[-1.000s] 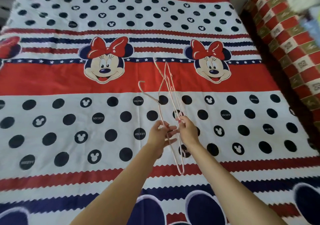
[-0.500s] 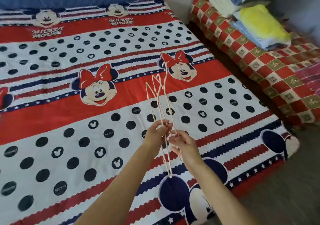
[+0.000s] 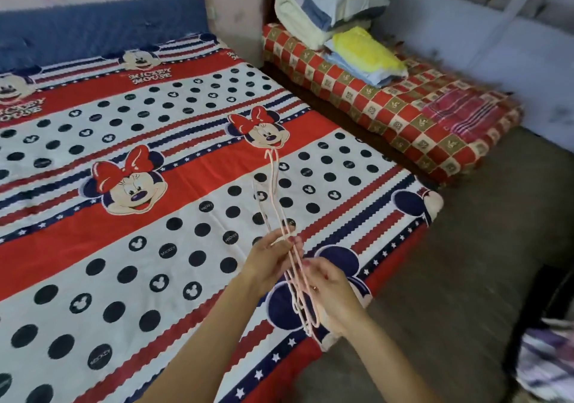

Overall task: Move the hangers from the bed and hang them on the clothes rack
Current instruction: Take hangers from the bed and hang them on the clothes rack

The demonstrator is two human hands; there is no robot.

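Both hands, left [image 3: 269, 258] and right [image 3: 326, 281], grip the bunched hangers [image 3: 281, 216] above the bed [image 3: 93, 241], keeping them together for carrying.

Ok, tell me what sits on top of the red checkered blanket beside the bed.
On the red checkered blanket sits a stack of folded bedding, with a yellow piece on light blue folds. What lies beneath the stack is covered.

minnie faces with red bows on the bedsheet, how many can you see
2. One Minnie face sits left of centre on the red band of the bedsheet; the other Minnie face lies further right, just beyond the tips of the hangers.
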